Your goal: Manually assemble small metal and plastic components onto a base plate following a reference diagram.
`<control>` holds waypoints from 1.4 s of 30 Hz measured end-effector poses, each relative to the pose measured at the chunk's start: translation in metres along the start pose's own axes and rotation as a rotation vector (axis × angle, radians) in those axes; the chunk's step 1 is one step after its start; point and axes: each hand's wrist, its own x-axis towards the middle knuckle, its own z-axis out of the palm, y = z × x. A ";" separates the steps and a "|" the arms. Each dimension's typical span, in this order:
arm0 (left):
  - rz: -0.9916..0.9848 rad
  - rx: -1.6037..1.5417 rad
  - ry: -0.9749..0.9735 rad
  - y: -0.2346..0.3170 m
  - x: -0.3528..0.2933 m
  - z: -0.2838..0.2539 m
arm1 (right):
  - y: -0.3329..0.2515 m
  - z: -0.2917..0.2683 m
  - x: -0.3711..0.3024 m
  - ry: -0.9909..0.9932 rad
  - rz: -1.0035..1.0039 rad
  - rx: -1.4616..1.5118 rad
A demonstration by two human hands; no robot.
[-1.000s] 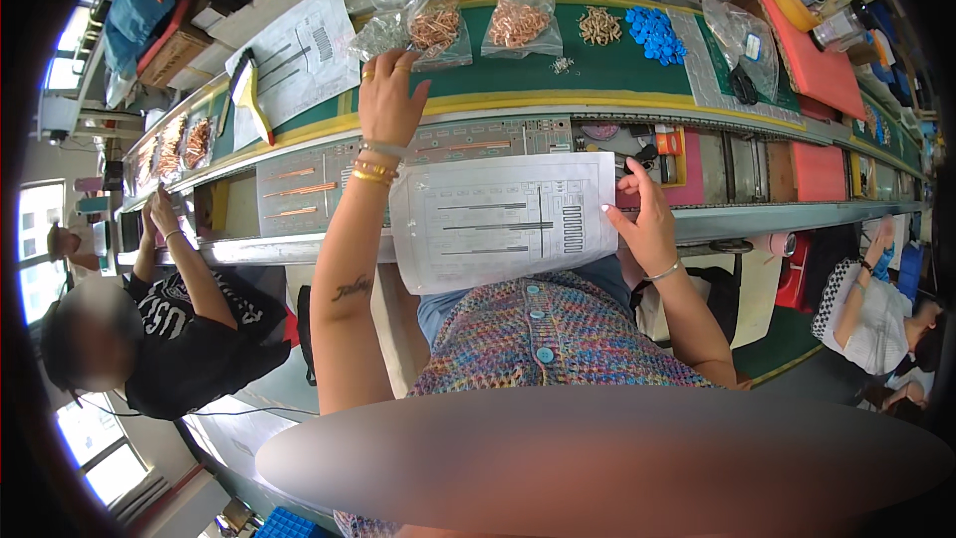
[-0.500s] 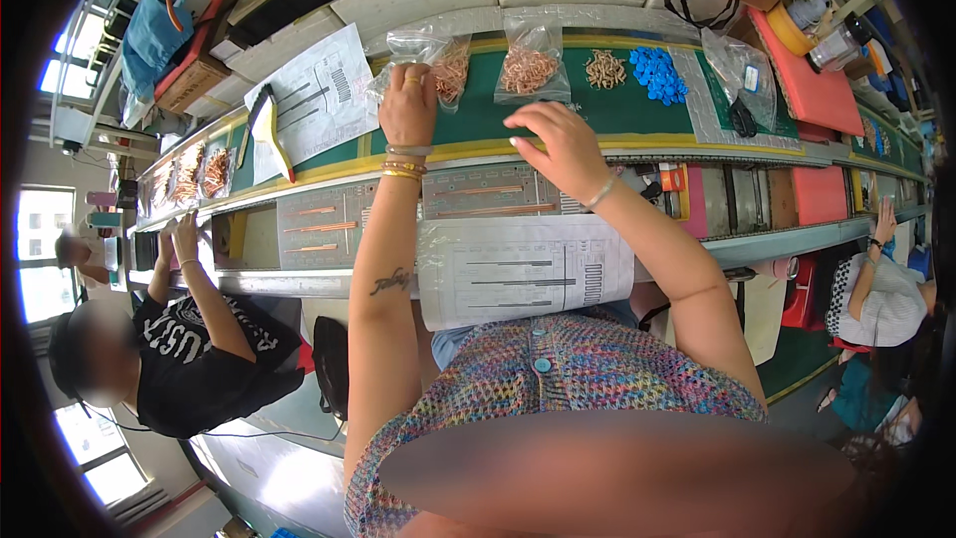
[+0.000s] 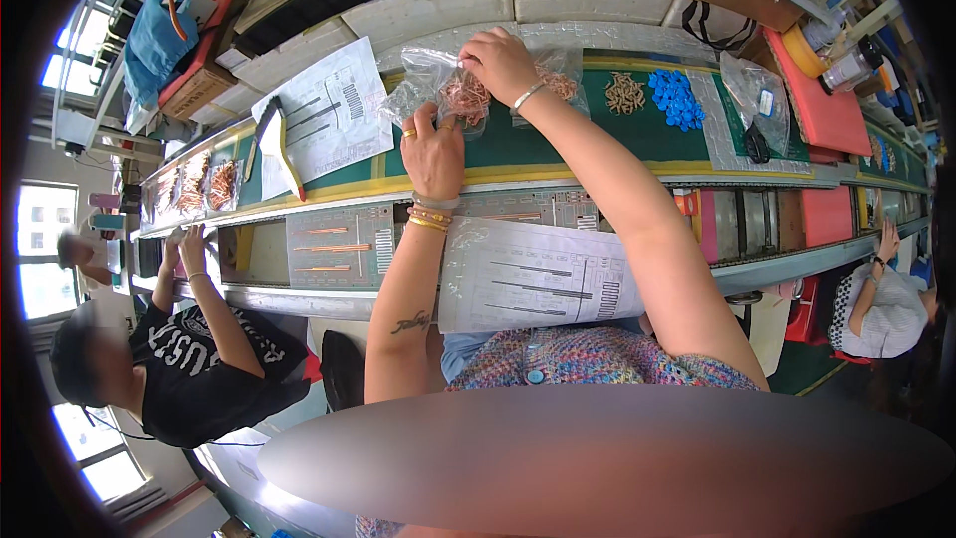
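Observation:
A clear plastic bag of thin copper-coloured pieces lies on the green work surface in front of me. At its near left side, my left hand has its fingers curled against the plastic, closed on the edge. Over its far right part reaches my right hand, fingers bent together at the bag; whether they hold plastic or a copper piece is hidden. A second bag of copper pieces sits just right, partly covered by my right hand and wrist. Nearer me, a circuit-like board with copper strips lies in the lower track.
Brown pieces and blue pieces lie in piles to the right. A brush rests on a printed diagram sheet at left. Another sheet hangs before me. A co-worker in a black shirt sits at left.
My right hand has moved left and away from me, from above the green surface to the copper-piece bag. My left hand has come nearer, from the bag's far left to its near edge.

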 end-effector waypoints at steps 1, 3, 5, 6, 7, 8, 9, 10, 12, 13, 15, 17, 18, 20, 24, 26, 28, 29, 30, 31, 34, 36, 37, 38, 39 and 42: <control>-0.033 -0.023 0.008 0.002 0.001 -0.001 | -0.007 -0.013 0.004 0.026 -0.056 0.072; -0.037 -0.049 -0.011 0.002 0.006 -0.002 | -0.012 -0.032 0.012 0.065 -0.033 0.114; -0.035 -0.083 -0.043 0.004 0.005 -0.002 | -0.003 -0.034 0.010 0.076 0.042 0.080; -0.057 -0.098 -0.047 0.006 0.006 0.000 | 0.007 -0.027 0.006 0.099 0.092 0.049; -0.084 -0.111 -0.049 0.006 0.007 0.002 | 0.008 -0.027 0.006 0.118 0.136 0.021; -0.084 -0.085 -0.055 0.006 0.007 0.003 | 0.010 -0.029 0.003 0.112 0.134 0.020; -0.091 -0.087 -0.057 0.005 0.008 0.004 | 0.012 -0.032 -0.001 0.164 0.122 0.022; -0.096 -0.063 -0.075 0.004 0.009 0.004 | 0.005 -0.038 -0.005 0.213 0.110 0.026; -0.111 -0.038 -0.096 0.002 0.009 0.005 | -0.024 -0.055 -0.018 0.069 0.075 0.029; -0.125 -0.024 -0.111 0.002 0.010 0.005 | -0.037 -0.062 -0.027 -0.062 0.043 0.026; -0.146 -0.009 -0.132 0.001 0.009 0.003 | -0.055 -0.052 -0.048 -0.191 -0.031 0.008; -0.092 -0.024 -0.047 -0.001 0.009 0.001 | -0.055 -0.030 -0.063 -0.189 -0.062 -0.025; -0.093 -0.046 -0.018 -0.002 0.008 -0.003 | -0.052 -0.021 -0.064 -0.179 -0.113 -0.138; -0.097 -0.065 -0.035 -0.001 0.008 -0.015 | -0.045 -0.013 -0.061 -0.171 -0.173 -0.285; -0.134 -0.161 -0.090 -0.005 -0.004 -0.029 | -0.042 -0.012 -0.061 -0.169 -0.247 -0.380; -0.149 -0.197 -0.080 -0.010 -0.009 -0.030 | -0.041 -0.008 -0.060 -0.172 -0.265 -0.364; -0.298 -0.382 -0.117 -0.015 -0.007 -0.025 | -0.039 -0.007 -0.062 -0.174 -0.282 -0.353; -0.445 -0.566 -0.149 -0.016 -0.006 -0.023 | -0.038 -0.007 -0.064 -0.156 -0.267 -0.322; -0.501 -0.575 -0.147 -0.018 -0.007 -0.023 | -0.037 -0.007 -0.066 -0.138 -0.252 -0.292; -0.506 -0.576 -0.148 -0.026 -0.009 -0.017 | -0.039 -0.009 -0.066 -0.143 -0.254 -0.291; -0.666 -1.006 -0.074 -0.040 -0.017 -0.013 | -0.048 -0.028 -0.067 -0.173 -0.122 -0.007; -0.524 -0.893 -0.155 -0.023 -0.024 -0.043 | -0.050 -0.043 -0.070 -0.169 0.069 0.115; -0.376 -0.776 -0.217 -0.014 -0.029 -0.059 | -0.051 -0.052 -0.076 -0.168 0.084 0.105; -0.219 -0.770 -0.330 -0.004 -0.035 -0.073 | -0.051 -0.062 -0.084 -0.188 0.135 0.243; -0.063 -0.760 -0.438 0.007 -0.044 -0.084 | -0.052 -0.071 -0.093 -0.207 0.185 0.383; 0.252 -0.686 -0.521 0.038 -0.075 -0.093 | -0.057 -0.095 -0.123 -0.337 0.242 0.434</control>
